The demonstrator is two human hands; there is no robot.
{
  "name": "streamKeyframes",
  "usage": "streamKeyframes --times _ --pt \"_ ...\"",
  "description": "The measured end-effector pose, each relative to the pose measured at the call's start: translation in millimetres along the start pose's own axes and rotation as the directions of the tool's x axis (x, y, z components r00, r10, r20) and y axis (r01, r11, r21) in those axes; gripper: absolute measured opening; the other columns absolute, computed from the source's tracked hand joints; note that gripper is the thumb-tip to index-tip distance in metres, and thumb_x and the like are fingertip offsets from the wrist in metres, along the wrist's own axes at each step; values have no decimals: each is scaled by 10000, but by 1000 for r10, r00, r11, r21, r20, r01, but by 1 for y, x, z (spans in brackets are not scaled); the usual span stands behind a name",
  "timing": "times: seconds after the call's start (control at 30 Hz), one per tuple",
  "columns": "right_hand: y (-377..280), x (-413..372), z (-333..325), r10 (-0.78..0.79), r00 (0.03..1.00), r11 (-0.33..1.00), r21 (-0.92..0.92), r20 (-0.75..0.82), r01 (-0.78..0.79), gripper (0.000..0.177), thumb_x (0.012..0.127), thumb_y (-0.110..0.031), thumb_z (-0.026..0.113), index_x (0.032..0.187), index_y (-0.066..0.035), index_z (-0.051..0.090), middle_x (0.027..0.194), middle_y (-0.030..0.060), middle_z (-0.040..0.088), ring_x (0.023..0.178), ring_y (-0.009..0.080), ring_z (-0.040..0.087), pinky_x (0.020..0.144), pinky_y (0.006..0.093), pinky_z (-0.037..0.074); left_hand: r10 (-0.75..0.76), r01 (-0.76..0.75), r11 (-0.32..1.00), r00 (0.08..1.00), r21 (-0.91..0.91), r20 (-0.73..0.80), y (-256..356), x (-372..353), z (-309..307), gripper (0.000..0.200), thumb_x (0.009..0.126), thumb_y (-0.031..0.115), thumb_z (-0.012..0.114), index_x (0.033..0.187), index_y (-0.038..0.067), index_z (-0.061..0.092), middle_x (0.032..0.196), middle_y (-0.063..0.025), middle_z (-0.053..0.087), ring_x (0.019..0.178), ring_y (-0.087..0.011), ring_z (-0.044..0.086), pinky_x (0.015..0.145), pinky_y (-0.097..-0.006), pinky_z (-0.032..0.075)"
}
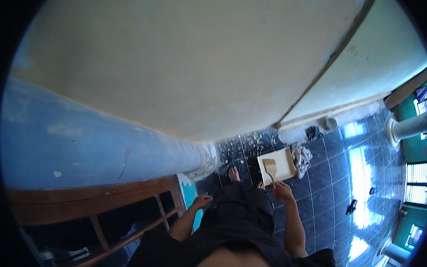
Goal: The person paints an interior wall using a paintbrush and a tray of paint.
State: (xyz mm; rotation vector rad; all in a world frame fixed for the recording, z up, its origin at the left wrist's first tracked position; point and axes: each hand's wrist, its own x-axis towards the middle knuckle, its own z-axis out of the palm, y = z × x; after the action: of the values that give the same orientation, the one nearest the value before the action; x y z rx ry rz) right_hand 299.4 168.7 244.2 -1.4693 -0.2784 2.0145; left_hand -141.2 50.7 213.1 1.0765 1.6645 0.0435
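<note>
Wooden paintbrush (270, 167): we're clasping it in our right hand (284, 192) over the paint tray (284, 159), probably catching drips. We're resting our left hand (202, 200), grip unclear.

You are standing on a home veranda under painting: spatters (241, 145) are dotting the dark tiles (334, 170) beside the cream wall (178, 61).

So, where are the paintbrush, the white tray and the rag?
paintbrush (269, 166), head view, on the bristles.
white tray (283, 163), head view, on its bare floor.
rag (303, 157), head view, on the crumpled middle.
</note>
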Motion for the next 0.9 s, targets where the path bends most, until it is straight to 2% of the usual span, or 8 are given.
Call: streamKeyframes --times 0.1,0.17,0.23,0.33,0.4,0.5,0.67,0.9 --pt "22 6 -35 40 996 999 -23 -75 -42 285 965 -176 590 1200 -16 609 860 60 660 652 131 603 598 268 537 -99 87 985 992 146 78 27 -5 5 303 836 384 680 1038 169 749 993 -98 727 966 -252 688 854 -364 524" --pt "37 29 -60 60 975 997 -39 -213 -69 278 956 -154 590 1189 -4 610 842 78 649 669 151 616 613 291 543 36 -45 992 996 122 79 38 11 22 291 857 358 658 1041 149 741 999 -108 724 956 -254 690 844 -359 529" --pt "58 49 -95 -56 970 899 -435 -237 -55 210 889 -68 559 1068 -3 646 785 62 629 619 137 607 540 293 511 12 -14 1000 991 14 130 72 20 41 281 876 321 638 1060 130 728 988 -120 723 945 -259 692 840 -358 531" --pt "101 116 -158 -5 908 866 -456 -420 -206 270 877 -105 544 1118 -17 627 836 122 672 685 233 663 606 381 537 86 -110 984 982 137 168 98 62 91 260 888 278 624 1076 126 720 1010 -119 707 947 -271 675 845 -362 524" --pt "139 158 -190 -304 847 517 -822 -436 -238 305 879 -159 523 1153 -43 588 942 196 688 844 371 676 735 476 529 108 -135 979 979 152 174 91 84 125 221 864 254 652 1032 127 719 989 -100 680 922 -284 644 831 -378 510" --pt "146 228 -219 -187 809 433 -786 -558 -441 291 889 -210 502 1132 -62 562 1033 225 668 999 445 615 846 525 482 211 -257 916 962 307 175 63 123 178 196 825 241 694 988 134 714 938 -76 667 922 -283 627 833 -392 493" --pt "190 339 -276 -267 773 366 -803 -575 -470 274 891 -220 499 1086 -39 564 1019 261 665 956 419 648 827 518 510 138 -205 873 974 442 178 32 163 238 185 782 230 728 956 170 713 917 -36 657 925 -265 615 807 -390 459" --pt "225 375 -295 -319 777 353 -829 -542 -434 316 891 -205 493 1163 -62 567 1002 243 675 936 417 655 815 507 522 149 -158 890 987 427 54 28 174 250 143 754 186 715 893 153 707 863 -12 650 873 -237 606 791 -376 429"
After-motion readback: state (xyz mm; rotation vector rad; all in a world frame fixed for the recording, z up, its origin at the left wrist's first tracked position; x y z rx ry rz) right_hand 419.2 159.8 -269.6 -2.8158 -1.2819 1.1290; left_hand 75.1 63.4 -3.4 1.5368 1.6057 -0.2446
